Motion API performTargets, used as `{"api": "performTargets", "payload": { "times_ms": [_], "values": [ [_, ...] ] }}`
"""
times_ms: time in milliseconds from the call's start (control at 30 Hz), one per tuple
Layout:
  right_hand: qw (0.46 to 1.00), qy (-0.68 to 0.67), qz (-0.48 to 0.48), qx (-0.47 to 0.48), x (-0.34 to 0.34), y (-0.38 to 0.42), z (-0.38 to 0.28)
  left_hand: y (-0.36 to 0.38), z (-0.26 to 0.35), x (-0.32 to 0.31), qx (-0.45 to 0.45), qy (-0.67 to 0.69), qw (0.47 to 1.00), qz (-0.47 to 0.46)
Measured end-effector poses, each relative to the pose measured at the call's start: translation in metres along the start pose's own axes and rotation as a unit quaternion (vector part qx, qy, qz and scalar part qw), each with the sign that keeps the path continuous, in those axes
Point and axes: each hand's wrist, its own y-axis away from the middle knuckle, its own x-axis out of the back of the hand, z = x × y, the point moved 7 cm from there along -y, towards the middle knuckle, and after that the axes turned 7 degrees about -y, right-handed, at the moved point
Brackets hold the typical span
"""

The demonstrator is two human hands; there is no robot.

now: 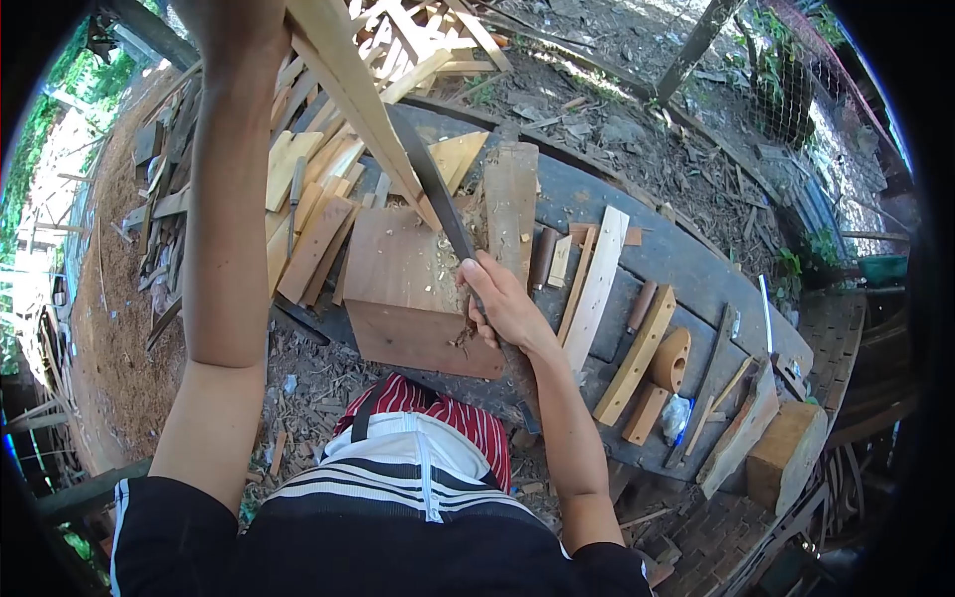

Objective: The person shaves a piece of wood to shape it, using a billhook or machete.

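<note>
My right hand point(502, 303) is closed around the lower part of a long dark blade point(438, 189), which slants up and to the left. Beside the blade, a long pale tapered wood piece point(358, 90) runs down from the top edge, its narrow end above a large brown wood block point(403, 264). Shavings lie on the block. Only the wrist and back of my left hand point(239, 20) show at the top edge, next to the wood piece's upper part; its fingers are hidden.
On the dark table point(612, 313) to the right lie a pale board point(597, 289), a bar with holes point(637, 355), an oval wooden piece point(671, 360), tools and a thick wood chunk point(786, 453). Planks and offcuts point(318, 239) are piled at left. Sawdust point(129, 298) covers ground farther left.
</note>
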Motion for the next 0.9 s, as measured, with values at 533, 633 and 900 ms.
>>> {"api": "performTargets", "payload": {
  "times_ms": [533, 633, 900],
  "values": [
    [0.925, 0.304, 0.173, 0.147, -0.006, 0.004, -0.002, 0.002, 0.037, 0.007, 0.08, 0.008, 0.995, -0.058],
    [0.977, 0.153, 0.087, 0.117, 0.013, -0.007, 0.011, 0.044, 0.045, -0.033, 0.587, 0.264, 0.756, -0.12],
    [0.987, 0.031, 0.063, 0.144, -0.001, 0.027, -0.033, 0.021, 0.037, -0.025, 0.051, 0.026, 0.994, -0.091]
  ]
}}
